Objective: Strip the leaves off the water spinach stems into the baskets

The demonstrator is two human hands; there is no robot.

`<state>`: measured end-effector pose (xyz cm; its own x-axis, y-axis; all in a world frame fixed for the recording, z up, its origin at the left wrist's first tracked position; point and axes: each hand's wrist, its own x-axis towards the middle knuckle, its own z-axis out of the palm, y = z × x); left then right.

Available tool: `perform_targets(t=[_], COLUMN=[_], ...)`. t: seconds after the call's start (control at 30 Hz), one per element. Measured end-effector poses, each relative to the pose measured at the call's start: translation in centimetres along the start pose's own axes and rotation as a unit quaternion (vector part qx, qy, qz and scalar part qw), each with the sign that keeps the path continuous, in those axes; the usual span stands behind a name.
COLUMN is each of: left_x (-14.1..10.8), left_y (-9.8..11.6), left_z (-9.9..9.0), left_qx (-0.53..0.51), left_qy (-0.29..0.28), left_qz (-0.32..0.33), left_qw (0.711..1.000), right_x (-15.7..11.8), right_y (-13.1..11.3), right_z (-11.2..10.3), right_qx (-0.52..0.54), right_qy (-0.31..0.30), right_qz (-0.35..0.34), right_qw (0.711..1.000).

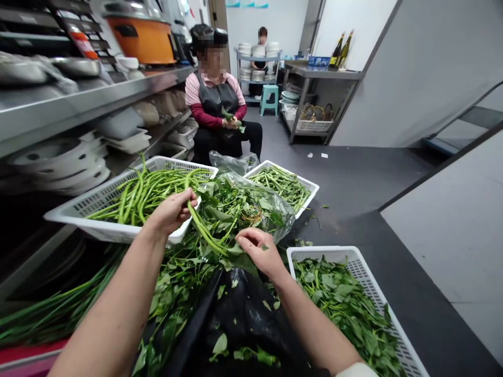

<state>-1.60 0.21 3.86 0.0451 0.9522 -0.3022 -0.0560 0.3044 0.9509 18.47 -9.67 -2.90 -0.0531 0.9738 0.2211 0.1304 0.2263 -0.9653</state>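
My left hand (pixel 175 209) is closed round a few thick, pale green stems (pixel 204 230) of a leafy vegetable. They slant down to the right, toward broad leaves. At that lower end my right hand (pixel 261 251) pinches a green leaf (pixel 240 257), and a small leaf scrap sticks to its back. Behind the hands lies a heap of leafy greens (pixel 226 201), partly in a clear plastic bag (pixel 281 201). Beyond my left hand a white basket (pixel 113 230) holds long, bare green stems (pixel 137 193). Leaf scraps lie on my black apron (pixel 236 314).
Right of me stands a white basket (pixel 359 256) of leaves. Another white basket (pixel 312 196) holds cut stems. A seated co-worker (pixel 220 99) holds greens opposite; another person is farther back. Steel shelving (pixel 165 84) runs along the left, above long thin greens (pixel 74 298).
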Motion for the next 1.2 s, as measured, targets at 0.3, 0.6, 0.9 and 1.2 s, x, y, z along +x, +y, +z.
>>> perform_targets(t=[0.3, 0.6, 0.9, 1.2], left_x=[-1.8, -1.9, -3.9, -4.9], left_y=[-1.0, -2.4, -5.0, -3.9], left_z=[1.7, 0.8, 3.0, 2.8], left_qx=[-0.091, -0.078, 0.059, 0.051], left_qy=[0.023, 0.041, 0.048, 0.058], left_qz=[-0.035, -0.072, 0.090, 0.095], left_qw=[0.995, 0.994, 0.993, 0.992], right_x=[-1.5, -0.2, 1.4, 1.8], right_y=[-1.8, 1.2, 7.8, 2.7], right_z=[0.3, 0.0, -0.6, -1.7], right_qx=[-0.226, 0.264, 0.263, 0.047], right_qy=[-0.103, -0.202, 0.145, 0.003], right_qz=[-0.067, 0.239, 0.299, 0.066], right_qw=[0.966, 0.912, 0.906, 0.997])
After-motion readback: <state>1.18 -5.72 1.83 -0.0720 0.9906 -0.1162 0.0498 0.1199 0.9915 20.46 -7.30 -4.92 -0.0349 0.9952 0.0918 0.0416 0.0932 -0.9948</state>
